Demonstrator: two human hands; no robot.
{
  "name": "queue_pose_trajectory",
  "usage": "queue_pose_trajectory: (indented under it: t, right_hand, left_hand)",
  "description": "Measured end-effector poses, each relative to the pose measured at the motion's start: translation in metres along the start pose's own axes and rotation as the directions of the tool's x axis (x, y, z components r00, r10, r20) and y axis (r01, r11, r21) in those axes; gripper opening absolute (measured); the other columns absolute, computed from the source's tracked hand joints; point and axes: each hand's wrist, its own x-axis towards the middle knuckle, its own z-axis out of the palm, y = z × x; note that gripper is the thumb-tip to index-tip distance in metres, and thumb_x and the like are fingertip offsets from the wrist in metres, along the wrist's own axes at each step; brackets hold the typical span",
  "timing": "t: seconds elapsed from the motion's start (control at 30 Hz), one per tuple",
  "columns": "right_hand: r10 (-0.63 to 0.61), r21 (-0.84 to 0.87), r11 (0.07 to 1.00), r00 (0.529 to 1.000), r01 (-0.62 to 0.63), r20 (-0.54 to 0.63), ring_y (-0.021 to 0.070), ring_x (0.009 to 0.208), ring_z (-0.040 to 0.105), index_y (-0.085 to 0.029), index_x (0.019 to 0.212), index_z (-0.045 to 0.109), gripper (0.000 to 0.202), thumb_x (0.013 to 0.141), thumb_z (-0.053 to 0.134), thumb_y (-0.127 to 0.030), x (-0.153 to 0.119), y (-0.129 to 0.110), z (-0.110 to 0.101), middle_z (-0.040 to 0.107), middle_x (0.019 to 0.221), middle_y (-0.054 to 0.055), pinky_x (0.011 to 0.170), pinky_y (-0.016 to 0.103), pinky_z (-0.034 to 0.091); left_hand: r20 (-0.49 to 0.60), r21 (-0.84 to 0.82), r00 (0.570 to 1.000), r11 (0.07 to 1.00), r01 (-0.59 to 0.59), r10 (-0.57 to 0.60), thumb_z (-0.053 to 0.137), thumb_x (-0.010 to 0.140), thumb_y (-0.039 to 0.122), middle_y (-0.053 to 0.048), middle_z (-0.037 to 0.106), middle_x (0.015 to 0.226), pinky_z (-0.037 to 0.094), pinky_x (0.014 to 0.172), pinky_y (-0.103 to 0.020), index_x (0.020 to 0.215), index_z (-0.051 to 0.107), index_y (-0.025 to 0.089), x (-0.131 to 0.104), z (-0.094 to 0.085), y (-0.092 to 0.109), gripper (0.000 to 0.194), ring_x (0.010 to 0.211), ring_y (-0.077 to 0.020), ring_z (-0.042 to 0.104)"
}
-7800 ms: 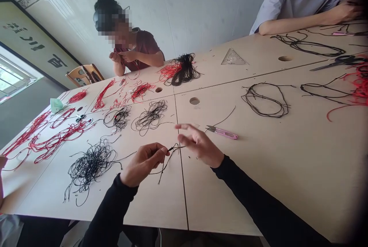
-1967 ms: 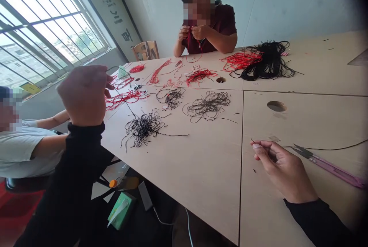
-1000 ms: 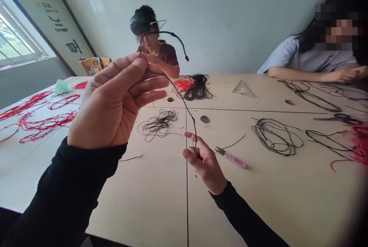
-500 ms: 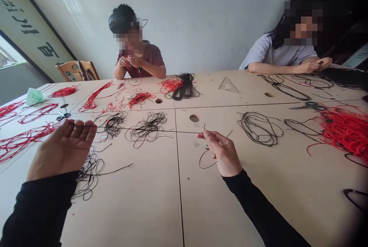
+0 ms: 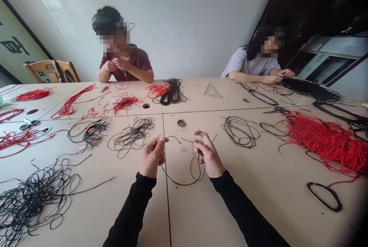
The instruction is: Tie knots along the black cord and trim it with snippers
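My left hand [image 5: 155, 153] is closed in a pinch on a thin black cord [image 5: 184, 184], whose short end sticks out to the right of the fingertips. My right hand [image 5: 207, 154] grips the same cord between thumb and fingers, with the index finger raised; another short end points left. Between the hands the cord sags in a loop just over the table [image 5: 138, 216]. A tangled bundle of black cord [image 5: 132, 136] lies beyond my left hand. Past my right hand sits a looser coil of black cord [image 5: 240, 131].
A big black cord heap [image 5: 37, 193] spreads at the left, a red cord pile [image 5: 324, 139] at the right. Scissors [image 5: 28, 123] lie left, more scissors [image 5: 277, 110] right. A triangle ruler [image 5: 212, 90] lies near the far edge. Two people sit opposite, hands at work.
My left hand has come right, close to my right hand, and closed into a pinch. The cord, stretched straight before, now hangs slack. The view has turned to the right.
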Motion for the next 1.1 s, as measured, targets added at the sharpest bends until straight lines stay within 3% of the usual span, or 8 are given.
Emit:
queue_pose_trajectory:
  t: [0.13,0.27,0.43,0.57,0.7,0.83,0.97,1.1]
  right_hand:
    - [0.051,-0.081,0.996,0.983,-0.037,0.179,0.0066,0.046,0.02,-0.023,0.098,0.038,0.02,0.081,0.048,-0.025,-0.006,0.0,0.004,0.035,0.059,-0.008,0.039,0.016,0.015]
    - [0.053,-0.074,0.997,0.949,-0.032,0.31,0.007,0.048,0.022,-0.023,0.092,0.036,0.015,0.082,0.047,-0.025,-0.01,-0.001,0.008,0.034,0.06,-0.007,0.041,0.017,0.017]
    - [0.022,-0.093,0.996,0.954,0.007,0.3,0.0071,0.049,0.028,-0.023,0.095,0.037,0.017,0.084,0.05,-0.028,-0.01,0.0,0.008,0.041,0.062,-0.006,0.043,0.019,0.02]
    - [-0.002,-0.149,0.988,0.964,0.043,0.265,0.0076,0.048,0.033,-0.022,0.105,0.043,0.025,0.083,0.053,-0.031,-0.007,-0.001,0.001,0.045,0.063,-0.005,0.043,0.021,0.022]
    - [-0.019,-0.181,0.981,0.97,0.065,0.243,0.0084,0.05,0.037,-0.021,0.101,0.045,0.02,0.085,0.052,-0.031,-0.006,-0.001,-0.003,0.048,0.064,-0.004,0.044,0.022,0.024]
    - [-0.007,-0.17,0.983,0.943,0.067,0.332,0.0101,0.055,0.044,-0.022,0.09,0.039,0.017,0.085,0.054,-0.03,-0.01,-0.002,0.003,0.048,0.063,-0.005,0.052,0.023,0.033]
    - [-0.046,-0.15,0.983,0.938,0.103,0.344,0.013,0.067,0.053,-0.022,0.09,0.038,0.02,0.085,0.056,-0.03,-0.012,-0.001,0.007,0.053,0.065,-0.003,0.066,0.028,0.04]
    - [-0.044,-0.212,0.971,0.95,0.113,0.308,0.0135,0.066,0.054,-0.021,0.098,0.043,0.022,0.084,0.056,-0.032,-0.01,-0.001,0.003,0.055,0.068,-0.002,0.062,0.027,0.039]
  left_hand:
    - [0.031,0.209,0.967,0.944,-0.254,0.253,0.065,0.078,0.037,-0.004,0.06,0.075,0.047,0.062,-0.024,0.072,0.066,0.016,-0.006,0.003,-0.02,0.023,0.071,-0.0135,0.057]
    - [0.156,0.323,0.932,0.875,-0.36,0.326,0.062,0.081,0.033,-0.009,0.066,0.1,0.043,0.091,-0.033,0.081,0.07,0.018,-0.015,0.007,-0.023,0.017,0.101,-0.0209,0.058]
    - [0.228,0.338,0.96,0.912,-0.233,0.161,0.061,0.081,0.038,-0.006,0.07,0.081,0.046,0.08,-0.031,0.08,0.069,0.017,-0.018,0.011,-0.021,0.023,0.082,-0.0191,0.063]
    - [0.116,0.291,0.984,0.943,-0.162,0.133,0.064,0.078,0.042,-0.003,0.064,0.066,0.046,0.069,-0.027,0.075,0.066,0.015,-0.014,0.006,-0.02,0.027,0.067,-0.0145,0.058]
    - [0.081,0.221,0.992,0.968,-0.117,0.101,0.065,0.078,0.04,-0.004,0.066,0.073,0.047,0.076,-0.029,0.078,0.067,0.015,-0.012,0.002,-0.019,0.025,0.074,-0.0155,0.06]
    - [0.172,0.205,0.98,0.969,-0.138,0.103,0.065,0.078,0.038,-0.007,0.07,0.086,0.047,0.082,-0.03,0.082,0.07,0.016,-0.015,0.005,-0.019,0.023,0.087,-0.0191,0.062]
    - [0.272,0.245,0.961,0.962,-0.116,0.046,0.062,0.08,0.04,-0.005,0.067,0.07,0.047,0.072,-0.028,0.074,0.067,0.014,-0.017,0.01,-0.019,0.028,0.071,-0.016,0.06]
    - [0.193,0.254,0.98,0.962,-0.098,0.049,0.062,0.079,0.043,-0.003,0.061,0.064,0.046,0.067,-0.027,0.073,0.063,0.013,-0.015,0.007,-0.018,0.031,0.062,-0.0133,0.056]
